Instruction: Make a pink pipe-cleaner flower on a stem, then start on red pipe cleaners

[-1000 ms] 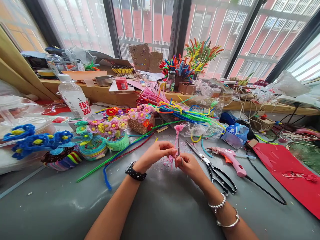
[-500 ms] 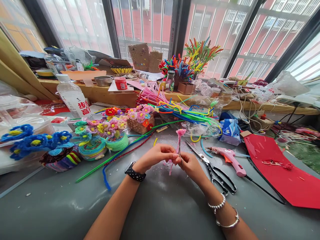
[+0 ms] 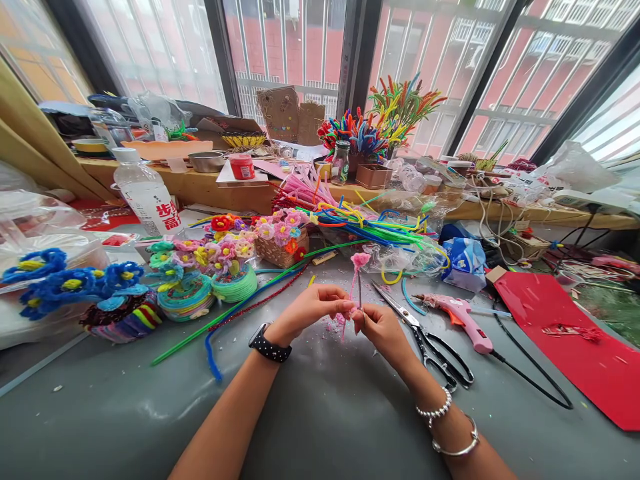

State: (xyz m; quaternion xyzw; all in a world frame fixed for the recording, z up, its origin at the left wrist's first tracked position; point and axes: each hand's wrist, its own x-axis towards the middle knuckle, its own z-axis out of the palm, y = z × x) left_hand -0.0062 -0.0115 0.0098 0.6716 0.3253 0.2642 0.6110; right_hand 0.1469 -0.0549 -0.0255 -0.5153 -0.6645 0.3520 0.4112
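My left hand is closed in a pinch on a pink pipe cleaner. Its fluffy bunched head stands upright above the fingers, and a thin stem runs down between my hands. My right hand is closed around the handles of small scissors. Their narrow dark blades point up beside the stem, just under the fluffy head; whether they touch it I cannot tell. Pink fluff lies scattered on the grey table beneath the fingers.
Large scissors and a pink glue gun lie right of my hands, near a red sheet. Pipe-cleaner flowers in pots stand left. Behind are loose pipe cleaners and a plastic bottle.
My hands have drawn slightly apart, and the scissor blades now show more clearly beside the pink stem. The red sheet at the right has shifted a little towards the right and nearer me.
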